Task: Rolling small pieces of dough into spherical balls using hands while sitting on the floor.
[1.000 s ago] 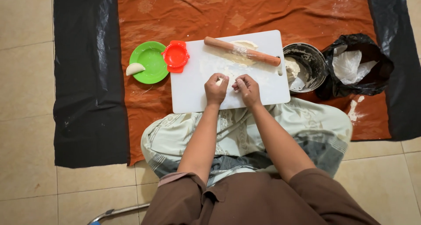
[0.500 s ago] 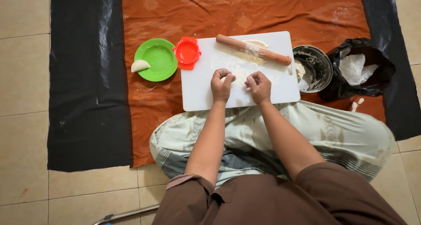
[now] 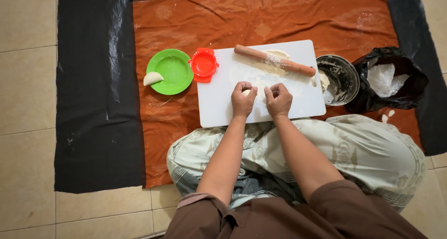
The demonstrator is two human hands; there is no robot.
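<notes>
The left hand [image 3: 243, 98] curls narrowly around a small dough piece [image 3: 246, 92] on the white board [image 3: 219, 108]; the right hand [image 3: 278, 99], just beside it, is loosely fisted, its hold unclear. Beyond both lies a rolling pin [image 3: 274, 61]; left of them, a red press [image 3: 203, 64] and green plate [image 3: 171, 71].

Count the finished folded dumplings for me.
1: a dumpling on the left rim of the green plate. The left hand holds a dough piece, unfinished; others may be hidden.
</notes>
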